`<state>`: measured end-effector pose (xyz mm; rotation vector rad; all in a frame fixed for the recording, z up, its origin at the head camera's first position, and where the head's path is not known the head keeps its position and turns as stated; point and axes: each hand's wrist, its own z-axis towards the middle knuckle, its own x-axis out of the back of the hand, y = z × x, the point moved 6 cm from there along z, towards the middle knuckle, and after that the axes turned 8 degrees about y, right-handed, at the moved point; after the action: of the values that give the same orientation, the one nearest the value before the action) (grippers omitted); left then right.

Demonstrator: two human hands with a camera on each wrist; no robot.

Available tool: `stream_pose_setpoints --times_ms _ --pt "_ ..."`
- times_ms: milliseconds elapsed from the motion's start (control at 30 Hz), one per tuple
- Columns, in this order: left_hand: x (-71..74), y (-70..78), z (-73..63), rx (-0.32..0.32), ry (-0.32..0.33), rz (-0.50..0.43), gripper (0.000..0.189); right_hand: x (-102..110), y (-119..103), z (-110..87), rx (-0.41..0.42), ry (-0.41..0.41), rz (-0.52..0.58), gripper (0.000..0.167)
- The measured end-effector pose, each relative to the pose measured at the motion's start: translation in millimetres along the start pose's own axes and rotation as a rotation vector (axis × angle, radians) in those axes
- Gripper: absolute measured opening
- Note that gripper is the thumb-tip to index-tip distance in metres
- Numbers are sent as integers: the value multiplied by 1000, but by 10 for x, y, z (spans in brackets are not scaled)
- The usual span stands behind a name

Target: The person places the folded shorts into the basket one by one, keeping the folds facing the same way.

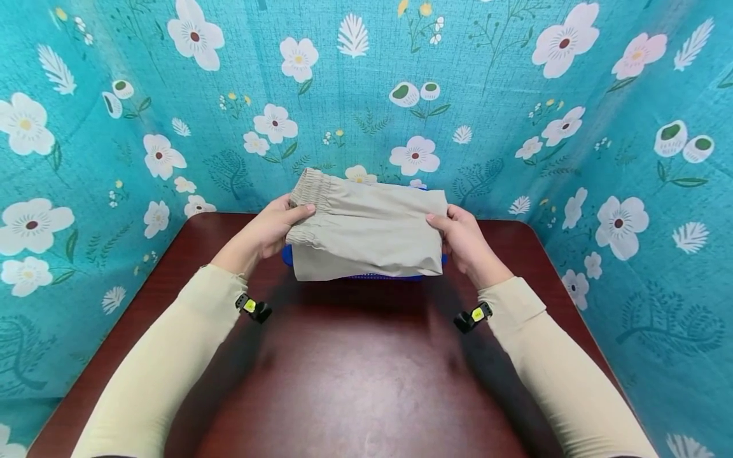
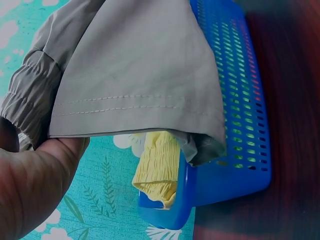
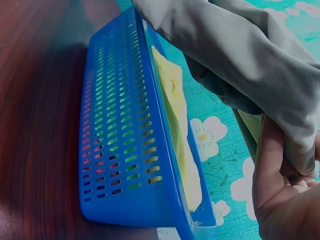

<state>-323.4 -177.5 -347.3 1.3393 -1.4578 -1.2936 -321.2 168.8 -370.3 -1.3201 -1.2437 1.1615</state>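
Note:
A folded pair of beige elastic-waist shorts point(image 1: 372, 222) is held up between both hands, overlapping a blue plastic basket point(image 3: 125, 207) in the head view. At the gathered waistband end, my left hand point(image 1: 269, 229) grips the cloth with the thumb on top. My right hand point(image 1: 465, 242) pinches the opposite end, thumb above and fingers beneath. In the left wrist view a stitched hem hangs beside the left thumb. Inside the basket lies a yellow garment point(image 2: 156, 167) with a gathered edge, near the rim. The shorts hide most of the basket from above.
Green and red colours show through the basket's slotted side. The basket stands at the far side of a dark red-brown table point(image 1: 355, 375). Close behind and at both sides hangs a teal flowered cloth point(image 1: 355, 95). Each wrist wears a small black camera.

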Motion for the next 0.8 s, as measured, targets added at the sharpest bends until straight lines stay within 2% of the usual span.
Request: stream_pose_setpoints --times_ms 300,800 --pt "3 63 164 0 -3 -16 49 10 -9 157 -17 12 14 31" --pt "69 96 363 13 45 -12 50 -21 0 350 -40 41 -44 34"
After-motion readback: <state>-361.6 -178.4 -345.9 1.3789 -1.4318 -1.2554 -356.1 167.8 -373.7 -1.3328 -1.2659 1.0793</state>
